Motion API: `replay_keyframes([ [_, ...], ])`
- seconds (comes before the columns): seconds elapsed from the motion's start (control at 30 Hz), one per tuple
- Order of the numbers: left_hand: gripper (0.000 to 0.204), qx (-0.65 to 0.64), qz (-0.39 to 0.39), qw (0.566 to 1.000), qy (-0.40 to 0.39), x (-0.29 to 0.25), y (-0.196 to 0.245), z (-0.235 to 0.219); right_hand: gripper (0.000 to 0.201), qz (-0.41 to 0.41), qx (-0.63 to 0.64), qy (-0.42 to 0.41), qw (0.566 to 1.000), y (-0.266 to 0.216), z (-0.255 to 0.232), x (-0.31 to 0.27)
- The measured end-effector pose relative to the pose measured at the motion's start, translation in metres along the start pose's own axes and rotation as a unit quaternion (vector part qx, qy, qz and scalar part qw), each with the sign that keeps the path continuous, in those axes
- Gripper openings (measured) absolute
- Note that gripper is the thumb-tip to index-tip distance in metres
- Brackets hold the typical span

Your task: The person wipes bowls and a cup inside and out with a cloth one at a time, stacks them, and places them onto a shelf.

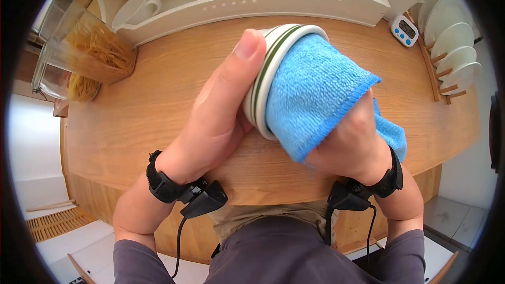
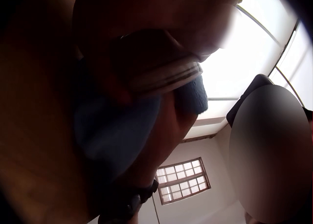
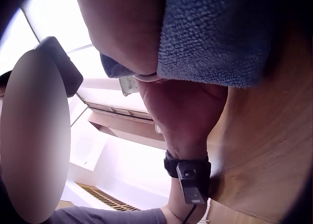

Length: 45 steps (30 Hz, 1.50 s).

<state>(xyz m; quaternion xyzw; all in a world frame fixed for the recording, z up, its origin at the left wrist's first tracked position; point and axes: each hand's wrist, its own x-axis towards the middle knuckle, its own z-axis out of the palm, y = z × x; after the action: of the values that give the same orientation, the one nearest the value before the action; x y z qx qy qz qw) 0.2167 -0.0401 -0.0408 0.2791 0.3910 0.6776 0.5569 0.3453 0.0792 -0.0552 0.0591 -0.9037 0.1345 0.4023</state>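
Observation:
In the head view my left hand (image 1: pixel 213 102) grips a white bowl (image 1: pixel 259 92) with green stripes around its rim, thumb along the outside. The bowl is tipped on its side, its mouth facing right. A blue microfiber cloth (image 1: pixel 321 81) covers the mouth, with a loose end hanging past my right wrist. My right hand (image 1: pixel 355 139) holds the cloth from beneath, at the bowl's mouth; its fingers are hidden by the cloth. In the left wrist view the striped rim (image 2: pixel 168 80) shows dimly beside the cloth (image 2: pixel 117 131).
Both hands are over a wooden table (image 1: pixel 173 58). Behind stands a white shelf (image 1: pixel 252 8) with stacked plates and a white mug (image 1: pixel 135 10). Pasta containers (image 1: pixel 97 47) stand at left. A digital timer (image 1: pixel 404 31) and a plate rack (image 1: pixel 431 68) are at right.

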Motion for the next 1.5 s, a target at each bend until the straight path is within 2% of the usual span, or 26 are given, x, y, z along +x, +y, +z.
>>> replay_keyframes([
  [0.03,0.067,0.015,0.013,1.0,0.016,0.001,-0.002,0.001,0.026,-0.001,0.001,-0.002,1.0,0.0,-0.002,0.001],
  [0.1,0.066,0.032,0.033,0.998,0.038,0.003,-0.003,0.002,0.025,0.021,-0.046,-0.078,0.996,-0.002,-0.005,0.005],
  [0.13,0.066,0.031,0.033,0.998,0.04,0.002,-0.003,0.001,0.025,0.02,-0.044,-0.078,0.996,-0.002,-0.004,0.006],
  [0.2,0.065,0.074,0.03,0.994,0.07,0.0,-0.003,0.0,0.032,0.071,-0.027,-0.109,0.991,-0.001,-0.002,0.009],
  [0.27,0.063,0.088,0.044,0.991,0.087,0.002,-0.003,-0.003,0.03,0.066,0.009,-0.104,0.992,0.001,-0.001,0.01],
  [0.33,0.069,0.203,0.063,0.976,0.041,0.0,0.0,-0.007,0.031,0.095,0.081,-0.075,0.989,0.001,0.0,0.01],
  [0.37,0.069,0.202,0.061,0.976,0.046,0.0,-0.001,-0.007,0.031,0.095,0.086,-0.077,0.989,0.002,0.001,0.01],
  [0.43,0.083,0.161,0.092,0.983,0.01,0.0,-0.002,-0.007,0.033,0.092,0.132,-0.067,0.985,0.006,-0.001,0.01],
  [0.47,0.083,0.163,0.094,0.982,0.014,0.0,-0.002,-0.008,0.033,0.089,0.135,-0.066,0.985,0.006,-0.003,0.011],
  [0.53,0.1,0.248,0.137,0.959,0.02,0.003,-0.003,-0.009,0.034,0.098,0.153,-0.078,0.98,0.006,-0.006,0.01],
  [0.6,0.104,0.203,0.13,0.97,0.023,0.005,-0.004,-0.009,0.034,0.092,0.144,-0.073,0.983,0.005,-0.005,0.01],
  [0.7,0.099,0.208,0.131,0.969,0.024,0.006,-0.002,-0.01,0.033,0.092,0.202,-0.053,0.974,0.006,-0.006,0.013],
  [0.77,0.091,0.208,0.092,0.974,-0.004,0.005,0.004,-0.01,0.029,0.046,0.186,-0.009,0.982,0.008,-0.007,0.014],
  [0.8,0.091,0.207,0.092,0.974,-0.004,0.008,0.002,-0.014,0.029,0.046,0.186,-0.01,0.982,0.01,-0.011,0.014],
  [0.87,0.073,0.179,0.156,0.971,0.019,0.013,-0.001,-0.021,0.024,0.044,0.147,-0.04,0.987,0.017,-0.018,0.013],
  [0.9,0.068,0.17,0.116,0.978,0.034,0.011,0.001,-0.02,0.021,0.052,0.139,-0.011,0.989,0.019,-0.017,0.013],
  [0.93,0.068,0.17,0.116,0.978,0.033,0.009,0.004,-0.019,0.021,0.052,0.139,-0.01,0.989,0.022,-0.016,0.013],
  [1.0,0.065,0.13,0.069,0.987,0.071,0.008,0.008,-0.016,0.023,0.108,0.136,0.047,0.984,0.033,-0.017,0.014],
  [1.07,0.066,0.166,0.057,0.982,0.072,0.005,0.012,-0.016,0.023,0.137,0.112,0.043,0.983,0.039,-0.02,0.016],
  [1.13,0.069,0.193,0.011,0.976,0.1,0.003,0.015,-0.017,0.02,0.255,0.137,0.02,0.957,0.039,-0.023,0.018],
  [1.17,0.066,0.19,0.018,0.973,0.13,0.004,0.011,-0.015,0.018,0.27,0.075,0.02,0.96,0.048,-0.023,0.012],
  [1.3,0.065,0.241,0.01,0.962,0.126,0.004,0.011,-0.023,0.017,0.264,0.077,0.039,0.961,0.06,-0.008,0.008],
  [1.5,0.056,0.328,0.018,0.933,0.148,0.006,0.01,-0.026,0.022,0.257,0.039,0.006,0.966,0.064,-0.004,0.006],
])
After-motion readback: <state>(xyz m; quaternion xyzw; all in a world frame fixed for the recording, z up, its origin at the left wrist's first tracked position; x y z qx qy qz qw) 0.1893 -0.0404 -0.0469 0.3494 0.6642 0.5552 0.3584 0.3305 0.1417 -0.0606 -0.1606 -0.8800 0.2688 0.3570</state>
